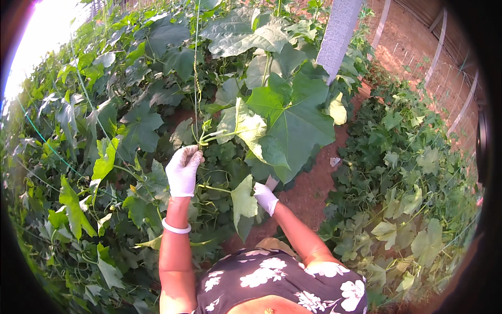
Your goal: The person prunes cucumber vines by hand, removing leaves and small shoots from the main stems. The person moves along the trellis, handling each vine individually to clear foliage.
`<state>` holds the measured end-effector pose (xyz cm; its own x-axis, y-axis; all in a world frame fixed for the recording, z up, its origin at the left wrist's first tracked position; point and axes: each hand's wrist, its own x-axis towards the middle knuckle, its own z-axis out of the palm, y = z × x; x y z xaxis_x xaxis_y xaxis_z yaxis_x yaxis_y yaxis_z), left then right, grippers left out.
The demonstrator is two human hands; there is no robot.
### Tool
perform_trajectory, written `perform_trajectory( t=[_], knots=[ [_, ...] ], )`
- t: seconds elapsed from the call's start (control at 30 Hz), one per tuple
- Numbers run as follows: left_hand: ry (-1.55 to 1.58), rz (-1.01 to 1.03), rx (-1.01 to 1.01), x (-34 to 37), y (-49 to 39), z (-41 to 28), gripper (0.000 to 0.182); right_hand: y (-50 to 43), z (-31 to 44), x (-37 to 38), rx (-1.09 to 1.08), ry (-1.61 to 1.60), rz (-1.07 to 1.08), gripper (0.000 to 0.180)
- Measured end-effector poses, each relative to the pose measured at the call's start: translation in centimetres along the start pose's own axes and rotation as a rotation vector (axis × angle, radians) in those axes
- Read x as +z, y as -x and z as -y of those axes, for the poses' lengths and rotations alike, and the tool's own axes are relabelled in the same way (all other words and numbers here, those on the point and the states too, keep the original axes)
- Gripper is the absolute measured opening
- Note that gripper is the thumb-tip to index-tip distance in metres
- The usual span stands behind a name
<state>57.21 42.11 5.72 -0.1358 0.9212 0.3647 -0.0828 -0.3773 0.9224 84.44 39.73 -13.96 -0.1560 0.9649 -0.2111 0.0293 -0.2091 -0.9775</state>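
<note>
My left hand (pixel 182 172), in a white glove, pinches the stem of a climbing vine (pixel 200 143) close below its growing tip. A vertical support string (pixel 195 78) with a curled tendril runs up from that spot. From the pinched part, leaf stalks reach right to a pale, partly folded leaf (pixel 251 131) and a broad green leaf (pixel 294 117). My right hand (pixel 266 199), gloved too, is lower and to the right, beside a drooping leaf (pixel 244 198). Its fingers are partly hidden, and a small pale piece (pixel 271 182) shows at them; I cannot tell what it is.
A pale concrete post (pixel 339 39) slants in at the upper right. Dense vines (pixel 145 121) fill the left, with a teal string (pixel 45 141) across them. A reddish soil path (pixel 311 188) separates them from another leafy row (pixel 392 165) on the right.
</note>
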Motion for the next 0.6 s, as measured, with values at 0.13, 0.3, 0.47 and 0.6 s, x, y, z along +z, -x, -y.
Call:
perform_trajectory(
  t=[0.13, 0.3, 0.47, 0.6],
  knots=[
    [-0.052, -0.158, 0.08, -1.9, -1.2, 0.3, 0.024, 5.2, 10.4, -0.2, 0.023, 0.291, 0.024, 0.028],
    [-0.389, -0.414, 0.134, -4.7, -3.1, -3.4, 0.045, 14.3, 23.9, -2.9, -0.419, 0.067, 0.453, 0.023],
    [-0.3, -0.169, 0.633, 9.2, 1.7, -10.3, 0.028, 22.7, 35.1, -7.2, -1.4, 0.314, 0.19, 0.014],
    [-0.334, 0.5, 0.563, 20.6, 3.5, -12.8, 0.028, 24.8, 37.0, -12.6, -1.487, 0.379, 0.191, 0.008]
  ],
)
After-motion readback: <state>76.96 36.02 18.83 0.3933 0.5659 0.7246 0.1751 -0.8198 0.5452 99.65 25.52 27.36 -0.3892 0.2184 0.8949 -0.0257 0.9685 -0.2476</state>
